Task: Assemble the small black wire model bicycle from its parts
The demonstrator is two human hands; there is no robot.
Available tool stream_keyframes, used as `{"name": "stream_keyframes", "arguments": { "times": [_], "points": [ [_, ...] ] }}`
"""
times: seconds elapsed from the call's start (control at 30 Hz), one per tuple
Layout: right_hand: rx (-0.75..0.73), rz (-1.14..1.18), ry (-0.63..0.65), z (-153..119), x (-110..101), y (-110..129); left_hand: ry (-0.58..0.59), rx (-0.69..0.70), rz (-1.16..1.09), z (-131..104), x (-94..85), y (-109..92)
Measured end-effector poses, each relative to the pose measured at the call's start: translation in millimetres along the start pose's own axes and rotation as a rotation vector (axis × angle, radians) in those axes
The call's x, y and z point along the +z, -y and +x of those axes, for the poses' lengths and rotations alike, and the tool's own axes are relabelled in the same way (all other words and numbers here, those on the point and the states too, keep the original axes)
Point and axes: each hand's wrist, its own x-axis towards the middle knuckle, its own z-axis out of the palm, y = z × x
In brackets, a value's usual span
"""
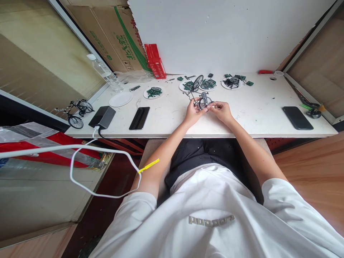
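Over the front half of the white table, a small black model bicycle point(199, 87) is held up and tilted, one wheel pointing away from me. My left hand point(194, 111) is closed round its near left side. At the near wheel, my right hand point(220, 110) has thumb and fingers pinched together; whether they grip the bicycle or a tiny part on it is too small to tell. Just beyond the bicycle stand white plates with small green parts point(208, 84) and black parts point(231, 82).
Two finished-looking model bicycles point(76, 111) stand at the left, beside a dark power adapter point(102, 117) with a white cable. Two phones, one left point(139, 118) and one right point(297, 118), lie on the table point(166, 125). Farther back are a plastic bottle point(104, 72) and red box point(156, 61).
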Motion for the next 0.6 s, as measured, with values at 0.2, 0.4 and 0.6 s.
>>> {"name": "stream_keyframes", "arguments": {
  "times": [0.2, 0.4, 0.6],
  "points": [
    [-0.015, -0.001, 0.012, 0.2, 0.0, -3.2, 0.011, 0.003, 0.020, 2.3, -3.3, 4.8],
    [-0.025, -0.030, -0.044, 0.7, 0.6, -1.9, -0.021, -0.033, -0.018, 3.2, -3.0, 2.6],
    [0.026, -0.256, -0.225, 3.7, -3.8, -8.9, -0.229, -0.046, -0.114, 2.3, -4.1, -10.1]
  ]
}}
